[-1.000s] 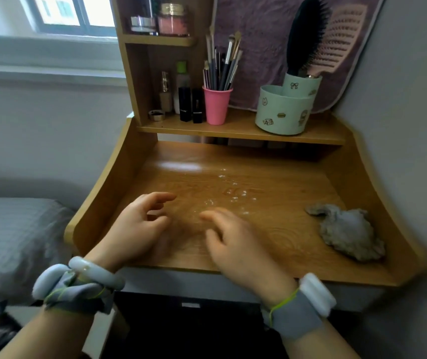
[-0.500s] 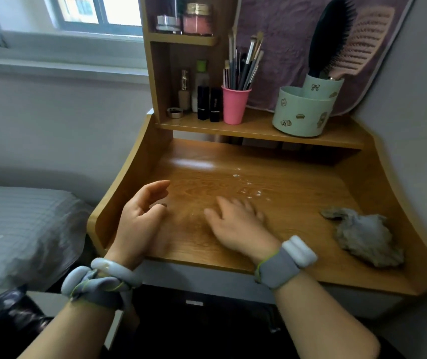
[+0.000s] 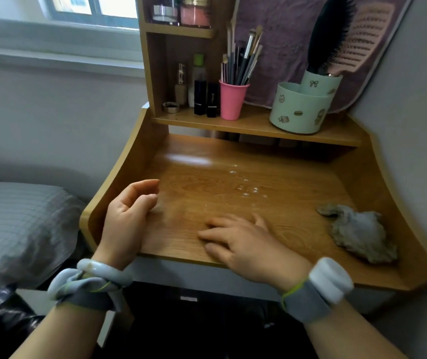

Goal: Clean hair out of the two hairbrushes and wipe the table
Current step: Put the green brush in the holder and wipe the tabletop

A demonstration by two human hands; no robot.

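Two upright in green holder (image 3: 301, 110): black hairbrush (image 3: 332, 35), pink hairbrush (image 3: 366, 38).

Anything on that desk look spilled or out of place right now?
Yes. Small whitish specks dot the middle of the table; what they are is unclear. A crumpled grey cloth lies loose near the right edge. The black hairbrush and pink hairbrush stand in the green holder on the shelf; nothing looks tipped.

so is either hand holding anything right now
Nothing is held. The left hand rests on the table with fingers loosely curled round nothing; the right hand lies flat on it. The cloth lies untouched.
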